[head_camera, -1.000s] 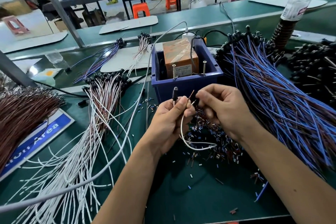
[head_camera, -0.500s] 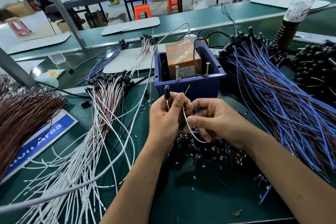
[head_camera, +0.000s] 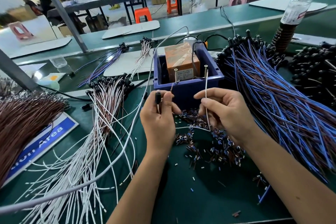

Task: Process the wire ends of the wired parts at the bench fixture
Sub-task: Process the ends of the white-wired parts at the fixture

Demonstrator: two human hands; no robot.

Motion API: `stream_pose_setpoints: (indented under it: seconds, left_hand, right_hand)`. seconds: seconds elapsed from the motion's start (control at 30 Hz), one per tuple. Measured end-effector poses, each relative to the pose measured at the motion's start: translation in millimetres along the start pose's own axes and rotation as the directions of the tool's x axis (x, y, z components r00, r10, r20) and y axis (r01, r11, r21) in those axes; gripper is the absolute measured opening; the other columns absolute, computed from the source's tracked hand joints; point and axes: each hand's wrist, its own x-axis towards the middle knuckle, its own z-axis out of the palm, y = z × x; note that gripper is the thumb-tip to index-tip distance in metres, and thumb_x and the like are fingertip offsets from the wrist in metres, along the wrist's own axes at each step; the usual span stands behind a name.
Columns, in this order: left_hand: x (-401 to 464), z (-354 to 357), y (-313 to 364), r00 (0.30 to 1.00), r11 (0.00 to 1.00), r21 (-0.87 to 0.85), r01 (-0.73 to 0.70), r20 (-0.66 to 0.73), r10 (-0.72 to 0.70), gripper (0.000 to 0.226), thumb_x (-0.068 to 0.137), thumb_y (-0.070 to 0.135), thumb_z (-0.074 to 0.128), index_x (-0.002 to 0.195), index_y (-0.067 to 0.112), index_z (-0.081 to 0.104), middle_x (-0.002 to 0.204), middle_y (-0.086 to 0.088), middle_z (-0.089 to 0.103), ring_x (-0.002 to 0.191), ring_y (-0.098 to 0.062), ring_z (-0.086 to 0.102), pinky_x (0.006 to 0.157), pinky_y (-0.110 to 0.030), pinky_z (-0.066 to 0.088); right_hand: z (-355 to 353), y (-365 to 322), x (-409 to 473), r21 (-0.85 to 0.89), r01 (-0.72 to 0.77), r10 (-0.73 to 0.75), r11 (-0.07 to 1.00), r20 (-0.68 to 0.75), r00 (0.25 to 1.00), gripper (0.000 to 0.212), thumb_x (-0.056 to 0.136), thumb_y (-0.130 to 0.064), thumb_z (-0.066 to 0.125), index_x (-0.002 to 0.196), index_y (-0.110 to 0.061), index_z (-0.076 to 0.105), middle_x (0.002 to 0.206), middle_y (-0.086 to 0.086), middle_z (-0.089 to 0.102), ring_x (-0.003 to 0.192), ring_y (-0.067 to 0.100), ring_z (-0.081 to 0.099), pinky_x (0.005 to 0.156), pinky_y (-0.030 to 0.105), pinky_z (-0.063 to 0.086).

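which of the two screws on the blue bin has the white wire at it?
The right screw: the white wire in the right hand runs up to it. The left screw has the brown wire.

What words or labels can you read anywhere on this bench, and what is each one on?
"Area": white letters on the blue sign lying flat at the left; the word before it is partly covered by wires and cannot be read.
Label on the orange box in the blue bin: too small to read.
Label on the water bottle: blurred, unreadable.
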Motion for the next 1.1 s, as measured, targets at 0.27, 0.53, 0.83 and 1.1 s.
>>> stream_pose_setpoints:
  seconds: [0.27, 0.53, 0.83, 1.1]
  left_hand:
    - [9.6, 12.3, 14.5, 0.969, 0.987, 0.156, 0.027, -0.248, 0.013, 0.022, 0.104, 0.021, 0.059, 0.082, 0.016, 0.062, 0.061, -0.007, 0.062, 0.054, -0.026, 0.058, 0.054, -0.039, 0.049]
    - [20.4, 25.8, 25.9, 0.971, 0.972, 0.189, 0.138, -0.219, -0.095, 0.029, 0.099, 0.027, 0.064, 0.072, 0.017, 0.061, 0.063, -0.004, 0.061, 0.055, -0.018, 0.05, 0.056, -0.038, 0.043]
    - [19.3, 30.3, 27.7, 0.971, 0.976, 0.162, 0.147, -0.209, -0.112, 0.026, 0.1, 0.026, 0.065, 0.075, 0.017, 0.066, 0.065, -0.006, 0.064, 0.057, -0.015, 0.052, 0.057, -0.037, 0.045]
    - [15.9, 29.4, 22.4, 0.966, 0.98, 0.074, 0.182, -0.198, -0.165, 0.029, 0.098, 0.029, 0.063, 0.075, 0.012, 0.065, 0.058, 0.007, 0.054, 0.055, -0.014, 0.046, 0.056, -0.035, 0.039]
  right_hand:
    - [4.3, 4.0, -0.7, 0.06, -0.097, 0.097, 0.993, 0.001, 0.995, 0.032, 0.108, -0.02, 0.054, 0.088, -0.012, 0.077, 0.063, 0.013, 0.066, 0.033, 0.011, 0.044, 0.036, 0.015, 0.026]
    - [3.2, 2.9, 1.6, 0.048, -0.107, 0.111, 0.993, -0.085, 0.99, 0.034, 0.108, -0.019, 0.054, 0.083, -0.017, 0.076, 0.061, 0.01, 0.065, 0.032, 0.011, 0.041, 0.035, 0.014, 0.025]
    - [2.9, 3.5, 1.3, 0.051, -0.093, 0.098, 0.994, -0.123, 0.988, 0.032, 0.108, -0.017, 0.052, 0.085, -0.011, 0.074, 0.06, 0.011, 0.064, 0.031, 0.011, 0.039, 0.035, 0.013, 0.025]
    - [4.0, 2.1, 0.7, 0.021, 0.015, -0.01, 1.0, -0.218, 0.976, 0.035, 0.105, -0.011, 0.051, 0.077, -0.008, 0.07, 0.055, 0.007, 0.06, 0.032, 0.01, 0.038, 0.035, 0.015, 0.028]
